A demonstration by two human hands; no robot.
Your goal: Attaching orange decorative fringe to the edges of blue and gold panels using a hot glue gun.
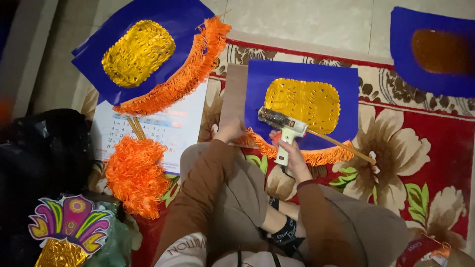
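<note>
A blue fan-shaped sheet (pixel 346 79) with a gold woven patch (pixel 304 101) lies on the floral carpet in front of me. Orange fringe (pixel 321 155) runs along its near edge. My right hand (pixel 292 153) grips a white glue gun (pixel 284 126), its foil-wrapped barrel pointing left over the sheet. My left hand (pixel 231 131) presses the fringe down at the sheet's near left corner. A thin wooden stick (pixel 341 146) slants across the sheet's lower right.
A second blue fan (pixel 163 24) with gold patch and orange fringe lies at upper left on a calendar sheet (pixel 173 131). A loose pile of orange fringe (pixel 136 175) sits beside it. Another blue sheet (pixel 430 49) lies at upper right. A colourful paper ornament (pixel 69 222) is at lower left.
</note>
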